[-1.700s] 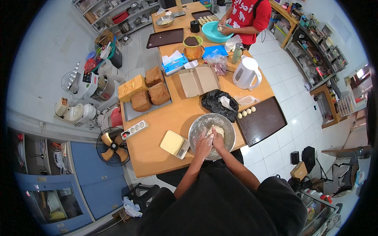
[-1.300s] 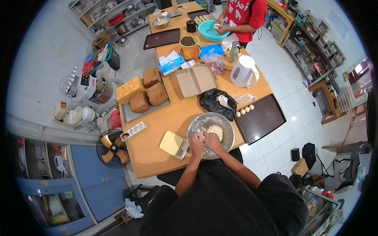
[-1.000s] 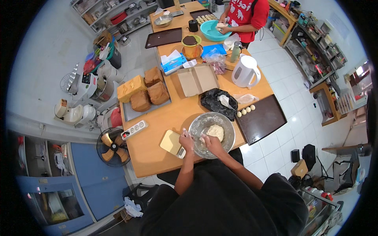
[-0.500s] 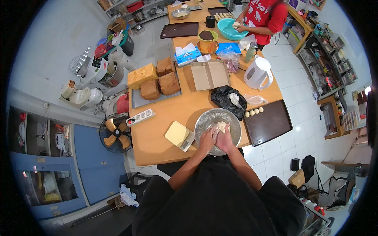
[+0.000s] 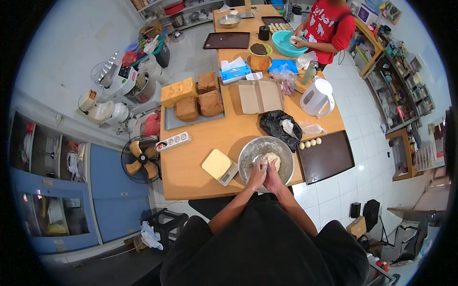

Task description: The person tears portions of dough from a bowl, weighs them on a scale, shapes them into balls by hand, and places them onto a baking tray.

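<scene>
A steel mixing bowl (image 5: 246, 155) smeared with flour stands at the table's front edge. Inside it, both of my hands close round pale dough (image 5: 273, 162), my left hand (image 5: 257, 175) on the left and my right hand (image 5: 273, 177) beside it, thumbs near each other. A scale (image 5: 227, 176) with a yellow top (image 5: 215, 163) sits left of the bowl. To the right lies a dark baking tray (image 5: 327, 159) with several small dough balls (image 5: 307, 143) along its far edge. A crumpled black plastic bag (image 5: 274, 124) lies just beyond the bowl.
Beyond are loaves (image 5: 187, 107), an open carton (image 5: 260, 95), a white kettle (image 5: 316, 97) and a tissue box (image 5: 234, 72). A power strip (image 5: 172, 140) lies at the table's left. A person in red (image 5: 327, 28) handles dough over a turquoise bowl (image 5: 285, 44).
My hands, apart near the bowl's rim a second ago, have come together on the dough. The view has shifted, with the table appearing farther right.
</scene>
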### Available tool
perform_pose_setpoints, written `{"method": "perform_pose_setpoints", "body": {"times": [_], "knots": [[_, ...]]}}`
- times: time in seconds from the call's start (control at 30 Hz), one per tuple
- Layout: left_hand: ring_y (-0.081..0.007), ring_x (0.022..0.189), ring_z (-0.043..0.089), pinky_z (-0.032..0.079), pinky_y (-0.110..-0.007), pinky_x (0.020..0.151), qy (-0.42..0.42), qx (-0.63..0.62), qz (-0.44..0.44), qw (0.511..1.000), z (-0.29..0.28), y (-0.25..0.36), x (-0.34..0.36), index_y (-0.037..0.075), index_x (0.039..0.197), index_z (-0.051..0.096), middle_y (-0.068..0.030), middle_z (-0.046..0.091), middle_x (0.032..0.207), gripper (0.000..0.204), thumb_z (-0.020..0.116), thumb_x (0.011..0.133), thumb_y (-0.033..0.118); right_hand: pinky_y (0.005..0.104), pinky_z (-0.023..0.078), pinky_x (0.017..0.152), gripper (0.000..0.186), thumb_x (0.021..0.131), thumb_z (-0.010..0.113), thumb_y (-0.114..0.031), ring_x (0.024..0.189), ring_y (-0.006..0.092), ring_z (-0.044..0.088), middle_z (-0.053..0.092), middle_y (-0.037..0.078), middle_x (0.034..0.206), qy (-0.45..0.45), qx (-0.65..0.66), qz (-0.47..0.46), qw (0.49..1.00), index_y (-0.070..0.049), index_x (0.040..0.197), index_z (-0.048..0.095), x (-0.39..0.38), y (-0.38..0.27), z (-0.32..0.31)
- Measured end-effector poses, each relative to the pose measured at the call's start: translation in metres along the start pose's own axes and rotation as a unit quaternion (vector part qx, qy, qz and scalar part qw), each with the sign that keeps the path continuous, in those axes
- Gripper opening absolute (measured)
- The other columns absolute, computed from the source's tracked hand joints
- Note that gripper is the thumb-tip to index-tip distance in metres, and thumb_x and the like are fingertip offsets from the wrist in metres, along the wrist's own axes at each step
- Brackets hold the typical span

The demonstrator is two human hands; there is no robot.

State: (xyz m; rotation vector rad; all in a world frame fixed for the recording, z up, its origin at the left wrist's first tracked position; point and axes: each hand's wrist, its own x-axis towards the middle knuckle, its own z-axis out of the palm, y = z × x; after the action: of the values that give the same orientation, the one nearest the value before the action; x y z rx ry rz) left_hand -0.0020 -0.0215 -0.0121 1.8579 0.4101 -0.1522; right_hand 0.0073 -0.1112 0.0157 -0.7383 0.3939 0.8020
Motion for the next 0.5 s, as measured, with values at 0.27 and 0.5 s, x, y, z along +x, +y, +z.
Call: {"method": "perform_pose_setpoints", "body": {"times": [0.27,0.5], "knots": [[-0.0251,0.070,0.059,0.047,-0.039,0.067,0.153,-0.026,-0.021,0.988,-0.008,-0.051,0.040,0.000,0.093,0.060,-0.0131,0.060,0.073,0.052,0.036,0.099,0.045,0.0520,0.015,0.111,0.076,0.091,0.018,-0.070,0.142,0.0336,0.011,0.012,0.008,0.156,0.044,-0.176,-0.001,0.983,-0.023,0.151,0.014,0.006,0.007,0.009],[-0.0195,0.063,0.055,0.043,-0.031,0.060,-0.033,-0.161,-0.141,0.976,-0.022,-0.024,0.023,0.001,0.082,0.069,-0.0084,0.061,0.071,0.052,0.042,0.097,0.043,0.0451,0.032,0.102,0.070,0.094,0.024,-0.065,0.127,0.0274,0.036,0.037,0.012,0.141,0.081,-0.204,-0.055,0.974,-0.017,0.144,0.033,0.020,0.005,-0.032]]}}
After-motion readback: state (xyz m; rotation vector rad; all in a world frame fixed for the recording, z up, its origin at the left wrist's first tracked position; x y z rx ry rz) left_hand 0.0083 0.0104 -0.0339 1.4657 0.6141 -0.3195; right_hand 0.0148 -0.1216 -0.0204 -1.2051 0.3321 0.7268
